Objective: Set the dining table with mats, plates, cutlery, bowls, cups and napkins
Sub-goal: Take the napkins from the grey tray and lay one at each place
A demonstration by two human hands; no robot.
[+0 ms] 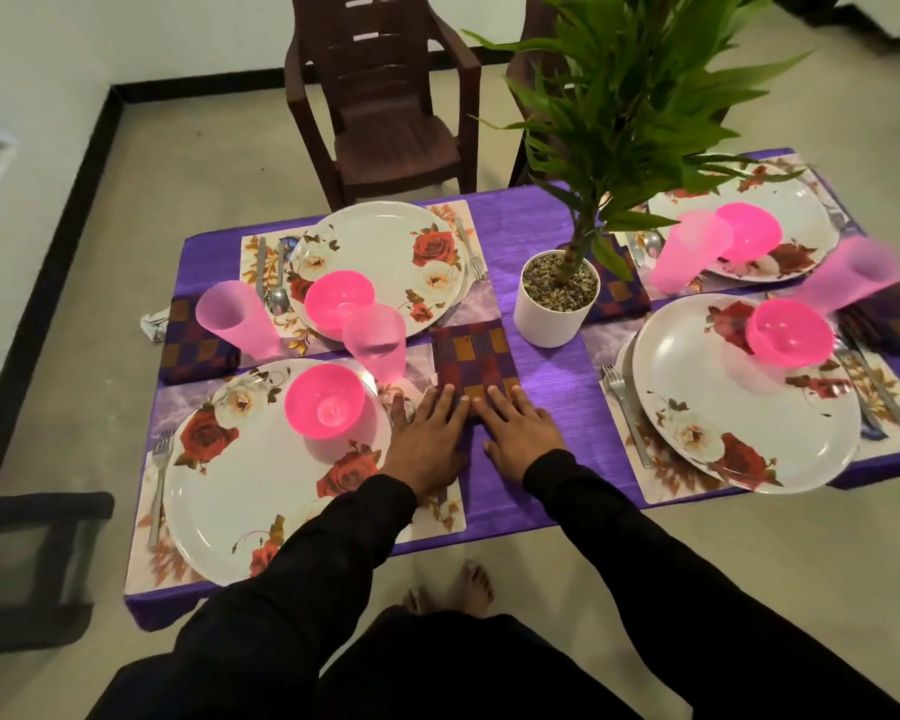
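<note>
Both hands, left hand (pixel 427 433) and right hand (pixel 520 433), are pressing flat, fingers straight, on the checked napkin (pixel 476 363) near the table's (pixel 536 491) near edge; all four settings are looking nearly finished.

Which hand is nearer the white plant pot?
Right. The right hand lies flat just below the white plant pot; the left hand lies farther left, beside the near plate.

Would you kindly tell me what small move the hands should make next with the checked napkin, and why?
Probably lift both hands away. The left hand and right hand lie flat with fingertips on the folded purple-and-brown checked cloth napkin, which already lies flat beside the near-left white floral plate.
</note>
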